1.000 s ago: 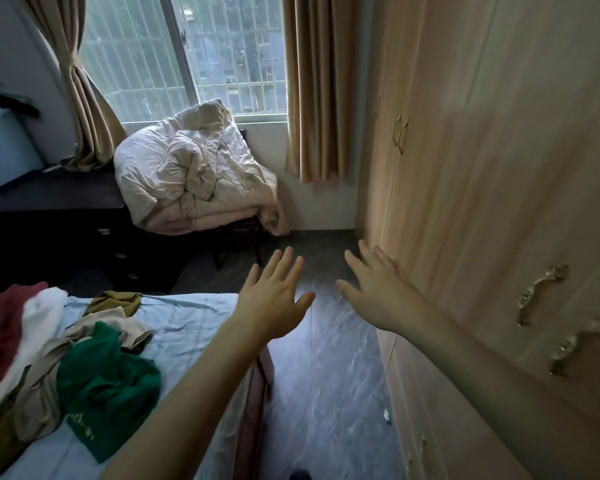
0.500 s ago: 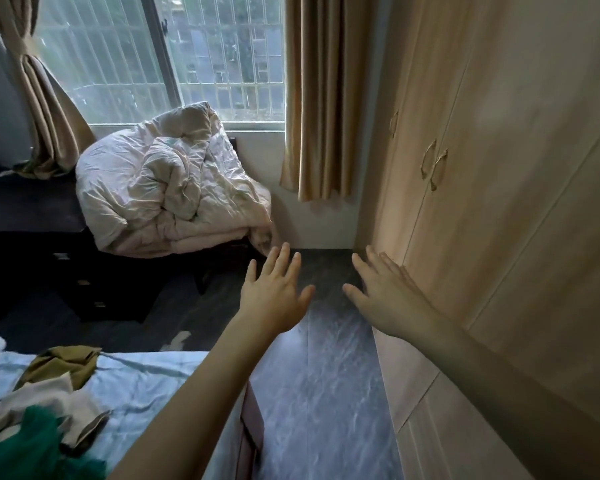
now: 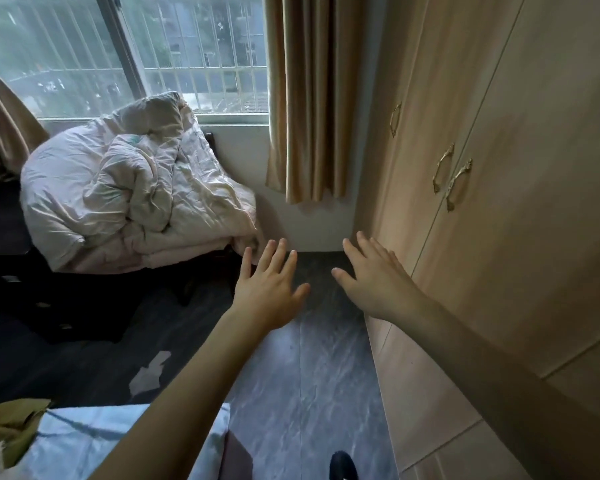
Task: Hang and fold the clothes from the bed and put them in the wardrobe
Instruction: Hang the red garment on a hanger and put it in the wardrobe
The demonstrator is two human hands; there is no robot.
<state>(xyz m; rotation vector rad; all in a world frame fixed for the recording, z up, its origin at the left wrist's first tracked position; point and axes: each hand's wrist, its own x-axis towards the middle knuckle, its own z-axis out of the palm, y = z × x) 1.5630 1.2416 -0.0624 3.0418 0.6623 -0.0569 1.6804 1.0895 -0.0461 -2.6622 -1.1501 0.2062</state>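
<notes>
My left hand (image 3: pixel 269 289) and my right hand (image 3: pixel 374 278) are both stretched out in front of me over the dark floor, fingers spread and holding nothing. The light wooden wardrobe (image 3: pixel 499 168) fills the right side, its doors closed, with a pair of brass handles (image 3: pixel 451 178) above my right hand. My right hand is close to the wardrobe front; contact cannot be told. The bed's pale blue sheet (image 3: pixel 94 438) shows at the bottom left. On it only an olive garment (image 3: pixel 11 424) at the frame's edge is visible.
A crumpled pale duvet (image 3: pixel 129 195) is heaped on a dark chair under the barred window (image 3: pixel 125 46). Beige curtains (image 3: pixel 312 98) hang beside the wardrobe. A grey marbled floor strip (image 3: pixel 309 393) runs between bed and wardrobe. A dark shoe tip (image 3: pixel 342 465) shows at the bottom.
The view has swung right and up toward the wardrobe. The red, white and green clothes on the bed have slipped out of frame. Both hands stay spread and empty.
</notes>
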